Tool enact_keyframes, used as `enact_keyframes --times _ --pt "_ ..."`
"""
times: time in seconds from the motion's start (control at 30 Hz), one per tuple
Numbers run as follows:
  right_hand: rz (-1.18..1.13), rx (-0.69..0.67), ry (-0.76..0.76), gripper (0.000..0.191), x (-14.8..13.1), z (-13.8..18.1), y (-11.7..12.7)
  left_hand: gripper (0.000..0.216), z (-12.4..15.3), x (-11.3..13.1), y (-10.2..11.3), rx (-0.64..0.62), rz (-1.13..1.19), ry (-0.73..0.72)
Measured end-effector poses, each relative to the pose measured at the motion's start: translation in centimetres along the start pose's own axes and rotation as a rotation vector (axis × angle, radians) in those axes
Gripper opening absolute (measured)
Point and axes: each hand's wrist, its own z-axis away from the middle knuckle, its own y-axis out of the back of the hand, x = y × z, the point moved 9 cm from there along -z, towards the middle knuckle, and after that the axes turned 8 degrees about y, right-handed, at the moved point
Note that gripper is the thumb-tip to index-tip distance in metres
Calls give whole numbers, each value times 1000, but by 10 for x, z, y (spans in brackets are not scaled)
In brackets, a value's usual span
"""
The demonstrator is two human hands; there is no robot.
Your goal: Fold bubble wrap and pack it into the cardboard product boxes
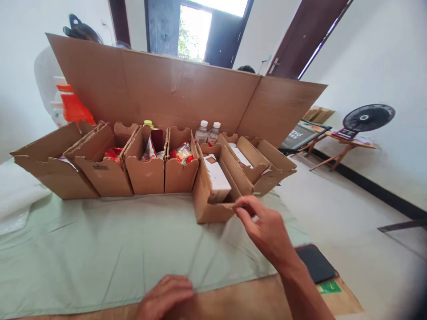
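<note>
Your left hand point(167, 297) lies unclenched; your right hand point(263, 224) pinches the foremost cardboard box point(213, 216) by its front rim point(223, 205) (presumably the handiest hold).

Person's right hand point(267, 224), at near right, bare and lean, with slim fingers point(251, 203) and a tapered thumb point(247, 221); right wrist point(283, 254) bare, narrower than the hand; right forearm point(302, 284) bare as far as it shows, smooth outline, cut off by the near edge; left hand point(168, 292), near and left of the other, also bare, rounded outline, edges blurred; nail detail too small to tell.
</note>
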Motion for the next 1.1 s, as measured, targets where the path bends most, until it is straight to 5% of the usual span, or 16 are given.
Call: enact_keyframes --times 0.17,0.3,0.4,0.53,0.77,0.9,1.1 --pt "-41 116 -22 15 4 125 64 35 -1 10 73 180 -95 404" --pt "-68 162 -159 26 27 170 90 59 -6 13 102 307 -70 531" --pt "-269 169 -253 33 44 168 79 79 -21 15 99 287 -44 528" --pt "-436 298 -351 79 73 171 64 84 -44 13 83 255 22 527" --pt "-398 132 -424 77 74 214 0 61 -60 -2 62 218 80 565" --pt "-474 141 -425 77 54 188 -24 50 -51 -8 70 308 46 570" --pt "-611 117 -194 56 61 74 -32 57 -62 -11 95 455 -27 555"
